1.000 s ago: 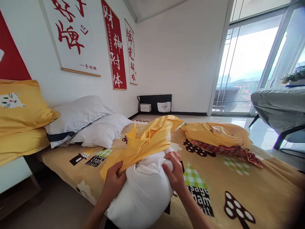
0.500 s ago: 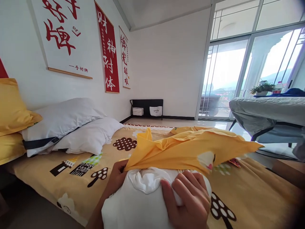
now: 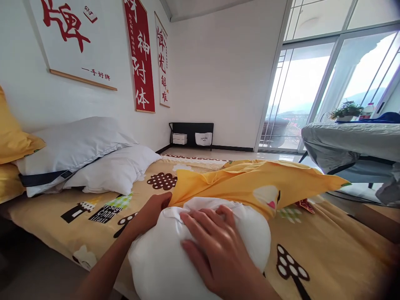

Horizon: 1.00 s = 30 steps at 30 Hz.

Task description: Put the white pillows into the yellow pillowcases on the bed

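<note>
A plump white pillow lies close in front of me, its far end against the opening of a yellow pillowcase printed with a white animal face. My left hand is closed on the near left edge of the pillowcase; its fingertips are partly hidden. On top of the pillow rests my right hand, palm down, fingers stretched forward and thumb apart, pressing into the white fabric. How far the pillow reaches inside the case is hidden by the cloth.
Beneath everything is a bed with a tan patterned sheet. Two white pillows and yellow pillows lie at the left by the wall. A covered table with a potted plant stands at the right.
My right hand has let go of the bunched pillow fabric and now lies flatter and farther left on top. The pillow's end looks rounder and smoother. My left hand keeps the case edge.
</note>
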Each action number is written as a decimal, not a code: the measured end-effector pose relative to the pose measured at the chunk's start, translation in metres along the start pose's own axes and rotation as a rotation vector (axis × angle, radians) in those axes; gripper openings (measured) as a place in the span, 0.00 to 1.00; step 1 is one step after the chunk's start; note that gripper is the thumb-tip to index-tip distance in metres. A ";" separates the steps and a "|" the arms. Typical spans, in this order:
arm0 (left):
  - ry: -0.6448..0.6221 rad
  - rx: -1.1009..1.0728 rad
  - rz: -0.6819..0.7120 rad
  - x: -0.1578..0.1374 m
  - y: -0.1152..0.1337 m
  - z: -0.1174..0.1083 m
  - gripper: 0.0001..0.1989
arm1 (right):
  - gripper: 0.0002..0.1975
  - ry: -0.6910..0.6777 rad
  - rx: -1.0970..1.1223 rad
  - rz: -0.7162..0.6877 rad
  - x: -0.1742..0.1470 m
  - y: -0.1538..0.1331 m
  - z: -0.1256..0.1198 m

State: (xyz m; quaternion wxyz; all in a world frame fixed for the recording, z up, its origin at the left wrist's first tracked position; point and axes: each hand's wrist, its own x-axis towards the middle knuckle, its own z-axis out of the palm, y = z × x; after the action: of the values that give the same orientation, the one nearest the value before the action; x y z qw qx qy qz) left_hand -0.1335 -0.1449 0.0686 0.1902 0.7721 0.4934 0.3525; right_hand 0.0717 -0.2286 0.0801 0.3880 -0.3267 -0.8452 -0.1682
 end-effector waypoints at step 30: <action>0.177 0.138 0.188 0.002 -0.010 -0.013 0.11 | 0.20 -0.169 0.330 0.230 0.061 0.084 0.091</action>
State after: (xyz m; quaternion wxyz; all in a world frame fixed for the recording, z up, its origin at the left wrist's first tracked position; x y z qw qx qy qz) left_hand -0.1483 -0.1395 0.0717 0.0584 0.7919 0.4571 0.4007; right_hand 0.0493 -0.0927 0.0708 0.3807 -0.3660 -0.8479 0.0459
